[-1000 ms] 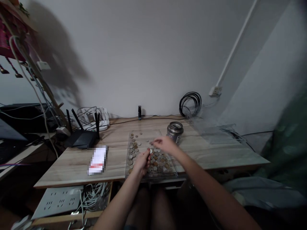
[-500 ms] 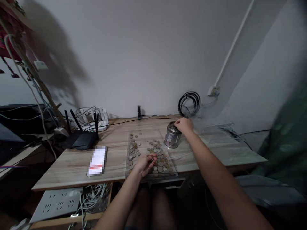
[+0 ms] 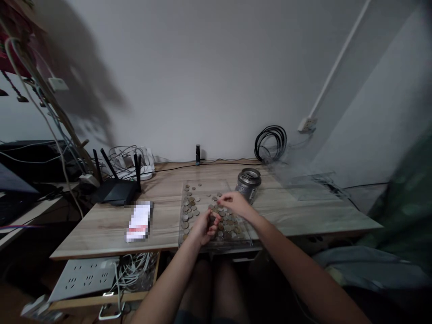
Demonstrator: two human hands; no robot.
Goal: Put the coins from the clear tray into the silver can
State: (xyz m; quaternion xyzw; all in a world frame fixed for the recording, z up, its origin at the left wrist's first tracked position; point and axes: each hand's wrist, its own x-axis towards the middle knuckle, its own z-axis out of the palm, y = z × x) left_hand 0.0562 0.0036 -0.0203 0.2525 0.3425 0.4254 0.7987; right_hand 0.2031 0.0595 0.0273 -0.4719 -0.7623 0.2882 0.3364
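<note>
Both hands are low in the middle of the frame, working over a clear tray (image 3: 185, 188) that sits on the wooden table (image 3: 162, 216). The tray is scattered with coins (image 3: 189, 208), silver and copper ones mixed, thickest toward the near end under the hands. The left hand (image 3: 206, 226) is at the tray's near edge, fingers curled inward and pinched together around what looks like a few coins; exactly what sits in that grip is too small to tell. The right hand (image 3: 235, 203) hovers just above and to the right of it, palm down, fingers bent and tips pointing left at the coin pile, close to the left hand's fingertips. Whether it has a coin between its fingers cannot be told from here.

Just right of the tray's far end stands a silver tin (image 3: 248, 183), upright, just beyond the right hand and not touched by it. Left of centre lies a white blurred packet (image 3: 138, 221) flat on the table, and beyond it a black router (image 3: 116, 191) with its antennas up. At the back, against the wall, a coil of black cable (image 3: 270, 141) hangs right of centre. Lower left, under the table's edge, a white power strip (image 3: 83, 282) lies with loose white cords beside it.
</note>
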